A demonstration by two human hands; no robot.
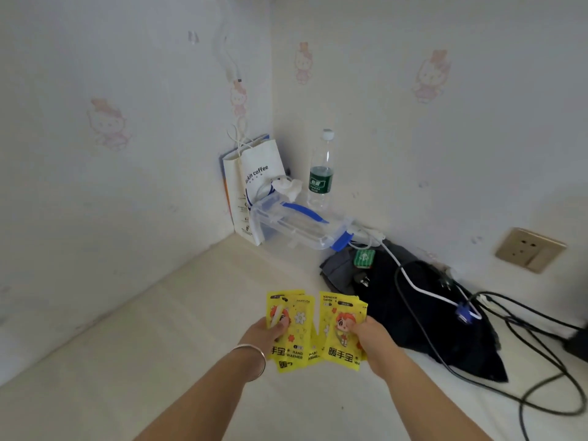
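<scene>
Pale bed [152, 329] in a wallpapered corner, and the yellow warmer packs [335, 313] are held just above it, split into two fans. They look light, floppy and kinda slick, so I'd pinch low on the flat faces. Left grip [270, 332] pinches one fan and right grip [370, 340] the other, thumbs on front, both forearms stretched forward.

left hand [269, 334] gripping fanned yellow hand-warmer packets [291, 329], right hand [374, 340] gripping more yellow foil packets [340, 326], clear plastic lidded box [296, 229] behind
</scene>
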